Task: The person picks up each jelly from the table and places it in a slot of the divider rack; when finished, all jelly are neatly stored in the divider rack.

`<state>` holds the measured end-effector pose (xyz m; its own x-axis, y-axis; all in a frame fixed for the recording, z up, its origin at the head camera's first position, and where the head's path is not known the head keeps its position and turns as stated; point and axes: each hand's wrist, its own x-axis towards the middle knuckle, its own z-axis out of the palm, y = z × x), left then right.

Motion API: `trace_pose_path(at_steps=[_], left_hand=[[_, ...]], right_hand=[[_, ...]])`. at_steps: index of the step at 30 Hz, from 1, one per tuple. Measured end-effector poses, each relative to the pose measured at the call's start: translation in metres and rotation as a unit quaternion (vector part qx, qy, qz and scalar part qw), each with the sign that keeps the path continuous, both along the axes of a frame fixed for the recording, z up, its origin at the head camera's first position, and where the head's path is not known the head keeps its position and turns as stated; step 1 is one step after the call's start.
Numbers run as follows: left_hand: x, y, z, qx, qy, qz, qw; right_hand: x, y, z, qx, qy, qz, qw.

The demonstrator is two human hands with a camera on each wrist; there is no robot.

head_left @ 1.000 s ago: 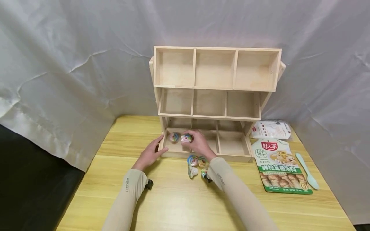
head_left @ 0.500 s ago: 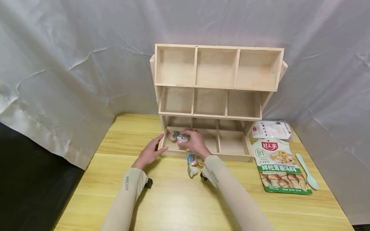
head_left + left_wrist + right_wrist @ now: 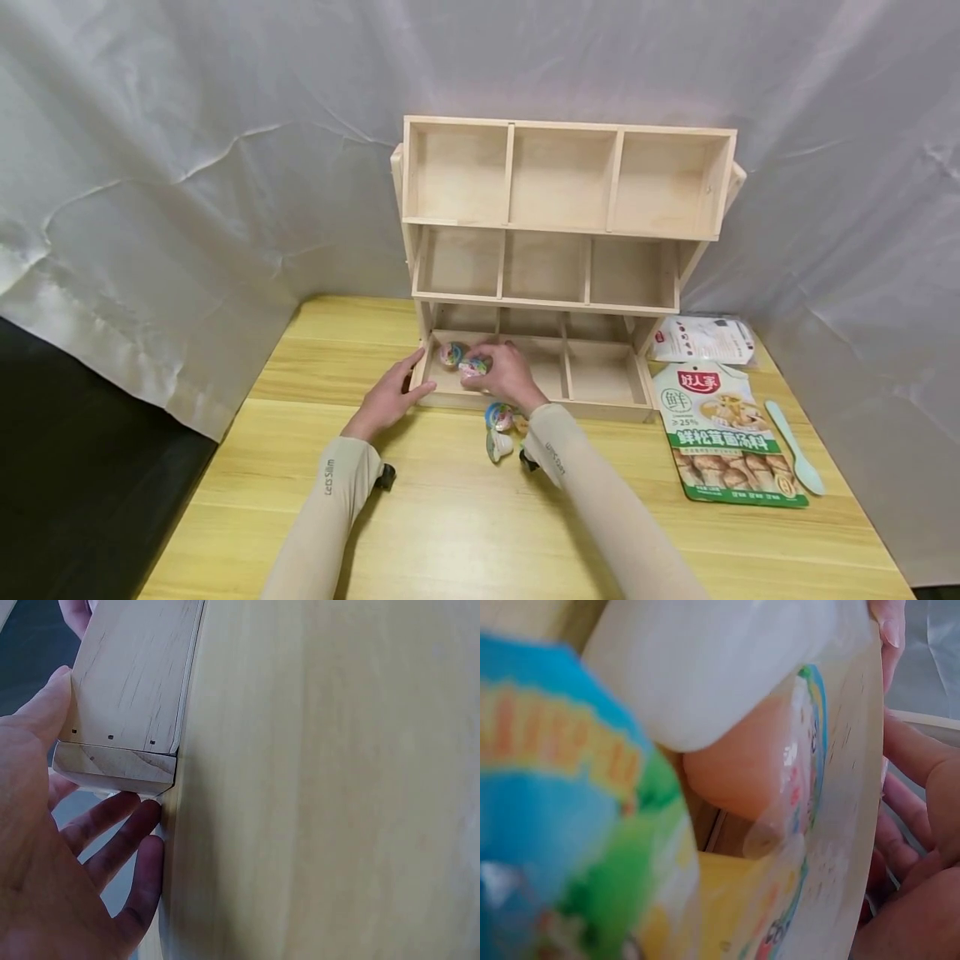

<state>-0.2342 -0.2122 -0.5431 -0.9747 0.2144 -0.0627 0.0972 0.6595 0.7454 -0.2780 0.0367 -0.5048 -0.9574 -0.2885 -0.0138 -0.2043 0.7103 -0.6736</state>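
A tiered wooden rack (image 3: 558,233) stands on the table, its trays split into compartments. My left hand (image 3: 386,402) grips the front left corner of the bottom tray (image 3: 124,682), thumb on the front board and fingers by the side. Inside that tray's left compartment, my right hand (image 3: 512,373) pinches a jelly cup (image 3: 472,368) with a colourful lid. Another jelly cup (image 3: 451,355) sits just left of it. More jelly cups (image 3: 499,416) lie on the table before the tray, partly under my right wrist; the right wrist view shows orange (image 3: 739,765) and yellow (image 3: 720,900) ones close up.
At the right lie a green-and-white food pouch (image 3: 727,433), a pale green spoon (image 3: 797,450) and a white packet (image 3: 705,338) behind. Grey cloth (image 3: 225,125) hangs behind and at the sides. Wooden table (image 3: 442,533) spreads in front of the rack.
My right hand has moved slightly left with the jelly cup, bringing it beside the other one in the compartment. My left hand stays at the tray corner.
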Motion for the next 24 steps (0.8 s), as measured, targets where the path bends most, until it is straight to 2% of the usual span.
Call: trace_pose_path(at_steps=[11,24], left_hand=[[0.0,0.001,0.001,-0.002,-0.003,0.001,1.0],[0.0,0.001,0.0,-0.003,-0.002,0.006,1.0]], right_hand=[[-0.001,-0.001,-0.006,0.033,0.006,0.022,0.999],[-0.003,-0.003,-0.011,0.039,0.005,0.021,0.999]])
